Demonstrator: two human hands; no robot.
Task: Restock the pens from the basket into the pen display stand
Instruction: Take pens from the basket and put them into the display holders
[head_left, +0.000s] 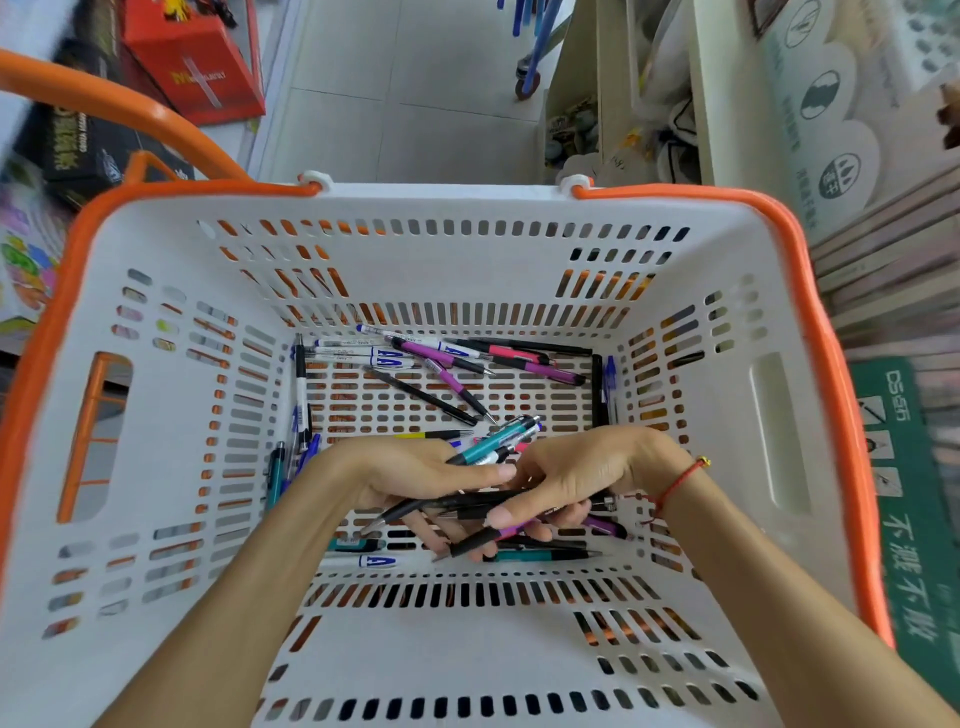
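Note:
A white slotted basket (467, 249) with an orange rim fills the head view. Several loose pens (447, 364) in black, purple, teal and white lie on its floor. Both my hands are down inside it, close together. My left hand (410, 478) grips a bunch of pens, with a teal pen (493, 441) sticking up from it. My right hand (576, 478), with a red string at the wrist, holds a few black and purple pens (467, 545) between thumb and fingers. The pen display stand is not in view.
An orange basket handle (104, 104) arcs at the upper left. Red and black boxes (197, 57) sit on the floor to the left. Shelves with packaged goods (831, 104) stand at the right. A tiled floor (410, 88) lies beyond the basket.

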